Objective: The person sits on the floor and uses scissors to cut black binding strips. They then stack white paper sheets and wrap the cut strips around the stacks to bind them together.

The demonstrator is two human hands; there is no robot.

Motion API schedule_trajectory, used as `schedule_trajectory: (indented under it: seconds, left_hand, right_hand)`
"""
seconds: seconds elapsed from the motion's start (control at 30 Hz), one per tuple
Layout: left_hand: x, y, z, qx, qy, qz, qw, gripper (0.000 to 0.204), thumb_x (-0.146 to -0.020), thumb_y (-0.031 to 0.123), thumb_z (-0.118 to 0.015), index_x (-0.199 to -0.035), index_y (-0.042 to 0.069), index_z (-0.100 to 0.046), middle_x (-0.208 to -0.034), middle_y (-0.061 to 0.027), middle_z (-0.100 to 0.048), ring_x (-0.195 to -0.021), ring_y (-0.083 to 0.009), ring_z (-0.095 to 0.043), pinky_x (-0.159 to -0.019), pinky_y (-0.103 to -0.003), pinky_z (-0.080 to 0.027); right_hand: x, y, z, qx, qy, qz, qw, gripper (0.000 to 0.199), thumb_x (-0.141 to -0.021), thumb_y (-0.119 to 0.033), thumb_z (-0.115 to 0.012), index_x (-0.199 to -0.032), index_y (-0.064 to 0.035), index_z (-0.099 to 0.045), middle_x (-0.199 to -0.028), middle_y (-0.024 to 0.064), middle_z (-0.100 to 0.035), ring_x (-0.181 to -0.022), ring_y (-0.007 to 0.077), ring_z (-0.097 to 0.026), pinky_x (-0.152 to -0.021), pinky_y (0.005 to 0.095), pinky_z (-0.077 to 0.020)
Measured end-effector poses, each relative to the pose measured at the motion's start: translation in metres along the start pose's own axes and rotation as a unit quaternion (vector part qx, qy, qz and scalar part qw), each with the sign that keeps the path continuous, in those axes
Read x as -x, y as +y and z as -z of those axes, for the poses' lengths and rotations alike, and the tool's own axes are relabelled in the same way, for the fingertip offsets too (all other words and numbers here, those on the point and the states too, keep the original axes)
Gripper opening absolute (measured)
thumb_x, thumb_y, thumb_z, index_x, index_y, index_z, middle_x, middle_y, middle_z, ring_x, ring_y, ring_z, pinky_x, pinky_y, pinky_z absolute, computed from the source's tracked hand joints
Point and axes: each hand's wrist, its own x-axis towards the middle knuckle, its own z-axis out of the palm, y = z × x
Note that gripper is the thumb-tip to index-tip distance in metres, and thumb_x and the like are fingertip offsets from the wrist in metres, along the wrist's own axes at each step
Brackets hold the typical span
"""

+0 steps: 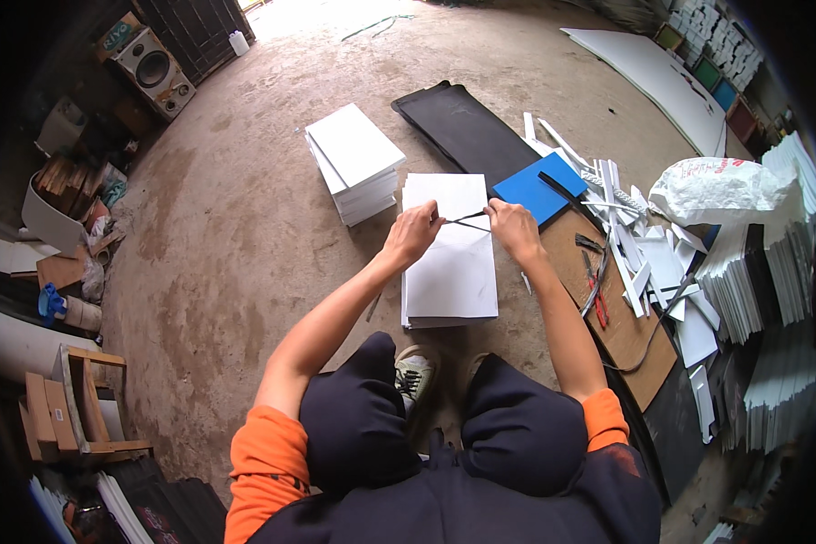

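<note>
A stack of white rectangular sheets [451, 281] lies on the floor in front of my feet. Above its top, my left hand [414, 234] and my right hand [514, 230] each pinch a thin black strap [467, 218]. The strap runs between them across the stack, with two strands crossing near its middle. Whether it also passes beneath the sheets is hidden. Just beyond my left hand stands a second stack of white sheets [358, 150], its upper pieces slightly out of line.
Right of the stack lie a blue sheet [539, 188], a black mat [467, 127] and a brown board [639, 349] with red-handled pliers [600, 299]. White offcuts [639, 249] are heaped beside a white sack [721, 189]. A wooden frame [91, 399] stands at left.
</note>
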Motion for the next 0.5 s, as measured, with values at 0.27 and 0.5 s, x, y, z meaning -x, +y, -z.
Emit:
schedule_trajectory:
  seconds: [0.27,0.5]
  left_hand:
    - [0.01,-0.02,-0.007,0.015,-0.025,0.02,0.999,0.022,-0.081,0.018,-0.056,-0.083,-0.002,-0.049,-0.074,-0.0208,-0.059,-0.073,-0.0365,-0.058,-0.064,-0.042,-0.045]
    - [0.012,-0.028,-0.004,0.012,-0.035,0.05,0.998,0.023,-0.081,0.022,-0.056,-0.083,-0.001,-0.054,-0.075,-0.0193,-0.061,-0.074,-0.0336,-0.059,-0.065,-0.04,-0.046]
  right_hand:
    - [0.011,0.025,-0.031,0.002,-0.043,-0.066,0.997,0.024,-0.084,-0.028,-0.048,-0.083,-0.007,-0.059,-0.08,0.02,-0.061,-0.08,0.0369,-0.059,-0.068,0.0448,-0.0475]
    - [0.016,0.029,-0.031,0.003,-0.053,-0.089,0.995,0.03,-0.085,-0.032,-0.045,-0.083,-0.0063,-0.059,-0.085,0.021,-0.06,-0.085,0.0382,-0.057,-0.072,0.0461,-0.0456]
